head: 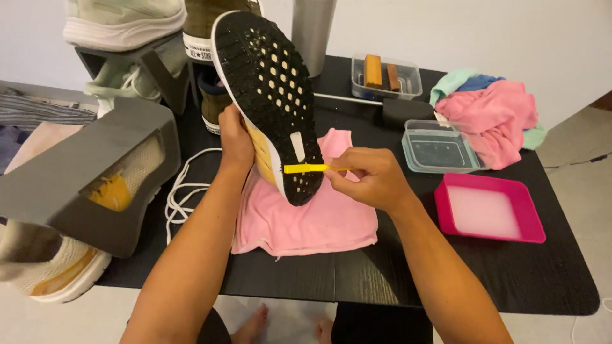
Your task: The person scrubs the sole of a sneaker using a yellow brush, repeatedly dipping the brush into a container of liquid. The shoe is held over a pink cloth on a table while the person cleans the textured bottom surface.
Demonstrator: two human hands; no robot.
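1. Your left hand point(234, 137) has a tight grip on the black-soled yellow running shoe point(271, 95), standing on the pink cloth point(306, 220).
2. Your right hand point(373, 178) pinches a thin yellow stick point(306, 169) against the sole.

no packages, signs or screens, small round logo label on olive sneaker point(204, 50)

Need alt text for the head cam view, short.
A left hand holds a sneaker sole-up over a pink cloth on a black table, while the right hand presses a yellow tool against the black sole. A pink tray sits right.
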